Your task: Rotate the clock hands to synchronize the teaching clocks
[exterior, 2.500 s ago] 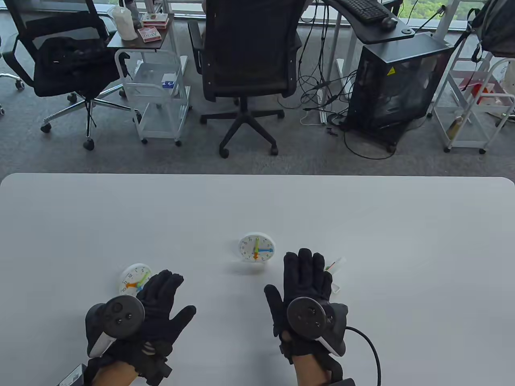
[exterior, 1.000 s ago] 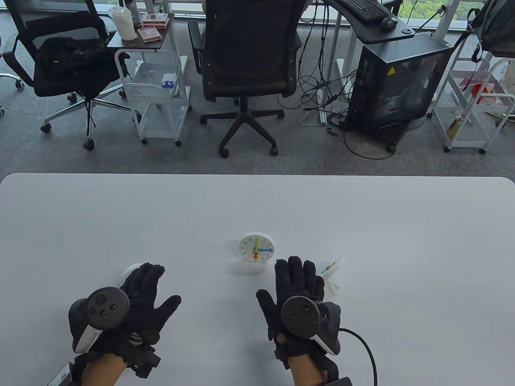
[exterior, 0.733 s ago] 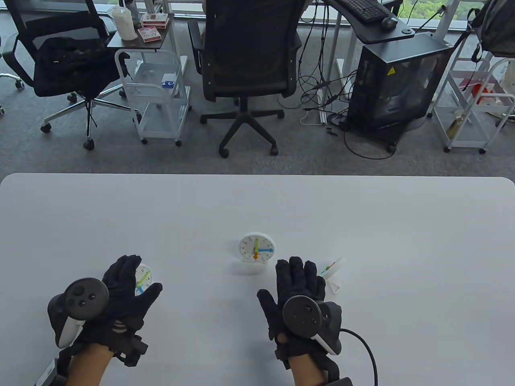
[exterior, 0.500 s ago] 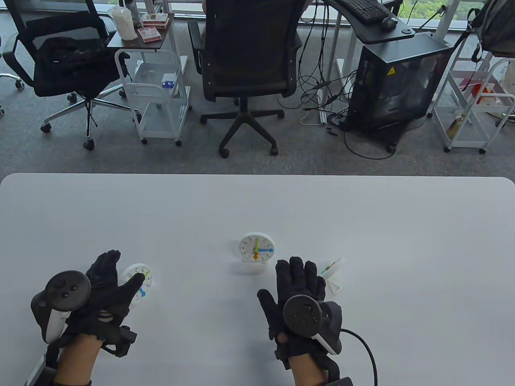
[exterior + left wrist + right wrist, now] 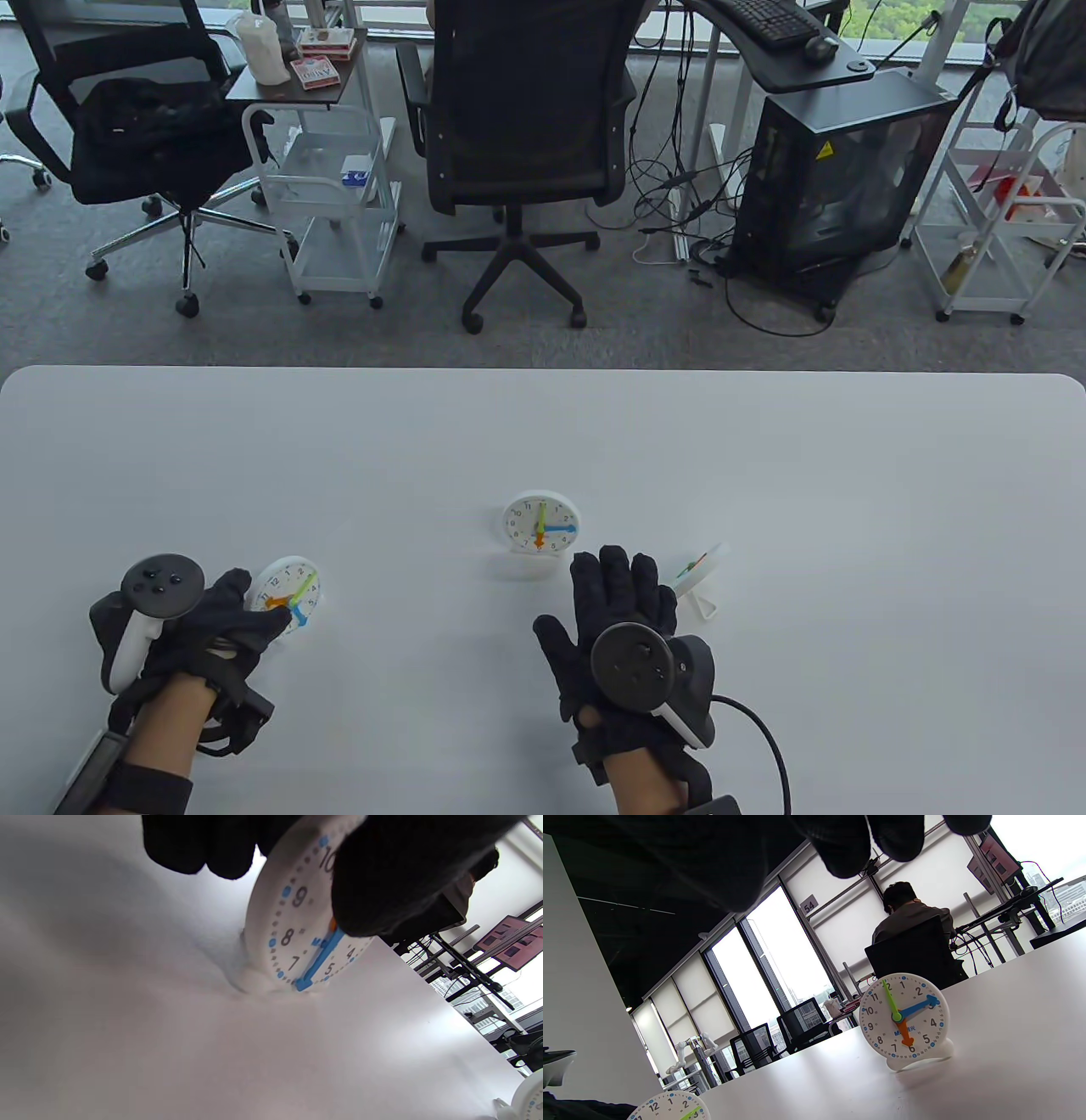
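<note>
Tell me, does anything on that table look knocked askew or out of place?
Yes: the small clock on the right is turned nearly edge-on, unlike the middle clock, which faces the camera. The left hand grips the left clock.

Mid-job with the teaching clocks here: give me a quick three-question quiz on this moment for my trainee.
1. True or false: the right hand grips the middle clock.
2. Which hand touches the left clock?
A. left hand
B. right hand
C. neither
3. Fill in: on the middle clock the orange hand points near ___.

Key: 1 false, it is apart from the clock, fingers spread. 2 A. 3 six.
</note>
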The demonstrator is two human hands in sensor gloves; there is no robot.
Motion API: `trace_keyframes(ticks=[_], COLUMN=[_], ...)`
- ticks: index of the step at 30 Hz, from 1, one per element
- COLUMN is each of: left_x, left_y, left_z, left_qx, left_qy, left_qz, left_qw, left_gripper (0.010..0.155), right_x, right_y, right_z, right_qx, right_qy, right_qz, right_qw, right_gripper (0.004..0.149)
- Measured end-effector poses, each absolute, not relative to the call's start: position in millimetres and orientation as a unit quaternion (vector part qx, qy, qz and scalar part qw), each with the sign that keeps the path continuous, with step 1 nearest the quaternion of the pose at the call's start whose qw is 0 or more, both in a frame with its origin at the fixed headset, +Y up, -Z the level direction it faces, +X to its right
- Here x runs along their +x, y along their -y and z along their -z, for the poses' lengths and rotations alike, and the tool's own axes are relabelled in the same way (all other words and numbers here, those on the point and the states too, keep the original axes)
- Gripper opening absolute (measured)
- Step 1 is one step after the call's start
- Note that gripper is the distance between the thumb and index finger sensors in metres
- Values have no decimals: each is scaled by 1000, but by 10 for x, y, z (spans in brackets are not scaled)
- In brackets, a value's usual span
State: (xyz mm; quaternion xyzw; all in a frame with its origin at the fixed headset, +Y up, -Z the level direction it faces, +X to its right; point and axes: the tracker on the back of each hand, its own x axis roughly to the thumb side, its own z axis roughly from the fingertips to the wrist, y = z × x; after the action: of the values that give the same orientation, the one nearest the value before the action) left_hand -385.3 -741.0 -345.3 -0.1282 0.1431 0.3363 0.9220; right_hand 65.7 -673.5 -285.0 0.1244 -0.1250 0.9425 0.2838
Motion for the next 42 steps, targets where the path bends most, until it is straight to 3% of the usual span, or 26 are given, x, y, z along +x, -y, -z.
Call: trace_keyframes(ticks=[5,11,16,30,42], left_x=[-3879,-3899,-3895,-3490,-2958], left_y=[7497,7511,7482,7189,7014], left_z=[3496,3515,3521,3396,3183], left_qx=[-155,-132,-117,-75,-98], left_qy=[-151,-150,-134,21,161], left_qz=[-352,-391,-420,-579,-623], left_qw=[911,898,890,811,759], left_gripper=[73,56,53,53,56], right_x=[644,639,635,585,329], right_y=[6738,6747,6752,6749,6869], right_z=[2849,2854,2852,2831,2765], right_qx=[127,128,128,142,173], right_qy=[119,113,112,109,48], right_qz=[-943,-942,-941,-929,-856], right_qw=[284,288,292,325,485], right_gripper=[79,79,78,78,78])
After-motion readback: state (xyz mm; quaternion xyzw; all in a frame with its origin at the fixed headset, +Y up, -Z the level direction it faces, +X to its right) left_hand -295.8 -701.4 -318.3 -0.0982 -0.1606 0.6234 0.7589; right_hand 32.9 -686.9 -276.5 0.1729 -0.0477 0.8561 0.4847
